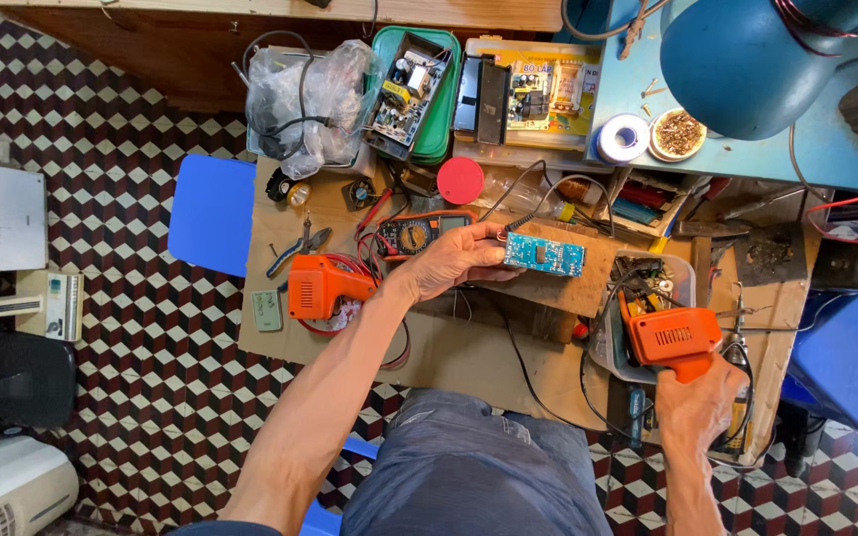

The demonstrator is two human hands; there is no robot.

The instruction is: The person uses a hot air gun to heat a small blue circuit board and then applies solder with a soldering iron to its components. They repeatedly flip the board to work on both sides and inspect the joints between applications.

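Looking down from the head camera, the left hand sits at the centre of the frame, its fingers curled around the end of a small blue circuit board and holding it just above a wooden block on the cardboard-covered work surface. Toward the lower right, the right hand is clenched around the grip of an orange soldering gun, which hovers over a grey tray of cables. Left of centre, a second orange soldering gun lies on the cardboard, with a multimeter just above the left hand. Further up sit a red round lid, a green tray with a circuit board and a clear plastic bag. At the upper right stands a blue lamp shade.
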